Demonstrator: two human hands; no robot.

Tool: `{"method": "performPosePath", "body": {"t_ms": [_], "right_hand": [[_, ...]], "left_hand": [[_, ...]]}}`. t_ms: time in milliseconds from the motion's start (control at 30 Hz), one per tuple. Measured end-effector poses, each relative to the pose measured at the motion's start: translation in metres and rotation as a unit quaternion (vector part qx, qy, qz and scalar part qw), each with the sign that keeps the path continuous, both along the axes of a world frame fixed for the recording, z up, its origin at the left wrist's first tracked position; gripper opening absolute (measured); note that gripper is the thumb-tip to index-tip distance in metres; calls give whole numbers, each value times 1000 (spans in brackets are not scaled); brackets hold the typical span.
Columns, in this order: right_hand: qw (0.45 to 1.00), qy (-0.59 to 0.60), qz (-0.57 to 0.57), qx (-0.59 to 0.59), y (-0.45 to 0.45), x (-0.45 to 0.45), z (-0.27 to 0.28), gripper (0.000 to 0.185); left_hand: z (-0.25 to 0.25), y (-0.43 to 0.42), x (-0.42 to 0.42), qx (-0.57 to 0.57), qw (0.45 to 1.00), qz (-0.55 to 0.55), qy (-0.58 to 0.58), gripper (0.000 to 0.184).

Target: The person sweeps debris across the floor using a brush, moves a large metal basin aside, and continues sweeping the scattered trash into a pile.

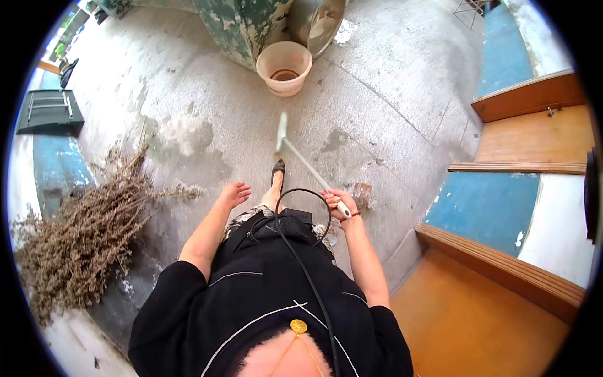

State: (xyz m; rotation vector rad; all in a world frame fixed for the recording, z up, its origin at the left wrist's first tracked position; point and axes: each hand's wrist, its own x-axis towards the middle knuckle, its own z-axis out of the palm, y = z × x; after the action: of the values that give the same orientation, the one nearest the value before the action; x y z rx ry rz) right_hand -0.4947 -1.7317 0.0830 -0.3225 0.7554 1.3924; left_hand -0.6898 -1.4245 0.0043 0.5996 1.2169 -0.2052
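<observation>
A long-handled tool (305, 164) with a pale handle and a flat, light green head is in my right hand (342, 204). Its head points forward, near a black shoe on my foot; whether it touches the floor I cannot tell. My right fingers wrap round the handle close to its white end. My left hand (235, 194) is held out at the left with its fingers apart and nothing in it. A black cable (295, 251) runs down over my black shirt and loops between my hands.
A whitish bucket (284, 69) stands ahead beside a large green patchy object (235, 28) and a metal basin (317, 25). Dried plants (81, 239) lie at the left. Orange-brown wooden furniture (477, 308) lines the right side. Wet patches mark the concrete floor (377, 94).
</observation>
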Motion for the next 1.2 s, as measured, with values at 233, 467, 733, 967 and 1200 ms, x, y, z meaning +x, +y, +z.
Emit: {"method": "performPosePath", "body": {"t_ms": [233,467,733,967,1200], "right_hand": [[998,46,-46,-20,32,132,0,22],[971,-135,-44,-195,36,214,3,11],[973,-167,8,-156,117,306,20,4],[994,36,-101,3,131,467,-30,15],[984,9,-174,-48,32,580,-19,20]], "left_hand": [[-8,98,117,127,986,-86,69,23],[-6,149,224,215,953,-194,93,16],[-5,128,337,182,953,-234,66,17],[17,119,430,196,936,-254,144,22],[39,112,537,240,938,-235,87,22]]}}
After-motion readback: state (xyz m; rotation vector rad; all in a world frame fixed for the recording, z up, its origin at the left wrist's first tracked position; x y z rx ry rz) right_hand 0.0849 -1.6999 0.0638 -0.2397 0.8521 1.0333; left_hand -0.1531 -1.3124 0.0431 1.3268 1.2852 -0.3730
